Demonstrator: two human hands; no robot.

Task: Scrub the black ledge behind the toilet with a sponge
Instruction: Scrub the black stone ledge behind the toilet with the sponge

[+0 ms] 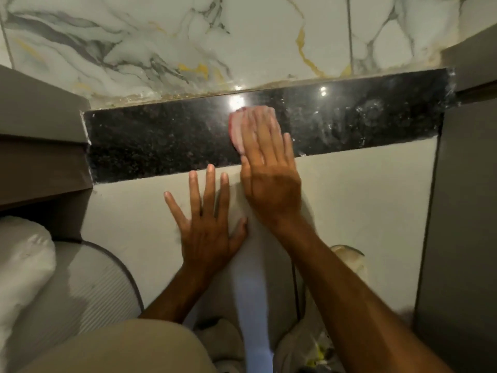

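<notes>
At 9 o'clock a grey-brown stepped cabinet edge [40, 146] juts in from the side, and below it at 8 o'clock lies a white bundle [21, 265] beside a ribbed pale surface [91, 286]. The black ledge [161, 141] runs across the middle from 9 to 3 o'clock, speckled and glossy, with 2 bright light reflections near 12 o'clock and pale smears toward its 3 o'clock end. Above it at 12 o'clock rises a marble-patterned wall [188, 36] with grey and gold veins. Just below the ledge, a flat cream panel [363, 197] fills the centre. The left hand [207, 222] lies flat on this panel with its fingers spread wide apart, gripping nothing, its fingertips just short of the ledge. Just beside it at 1 o'clock, the right hand [266, 162] reaches over the ledge's front edge, fingers together and pressed flat on top of a pink sponge [236, 130], which rests on the ledge near its middle. At 3 o'clock stands a tall grey panel [462, 211].
</notes>
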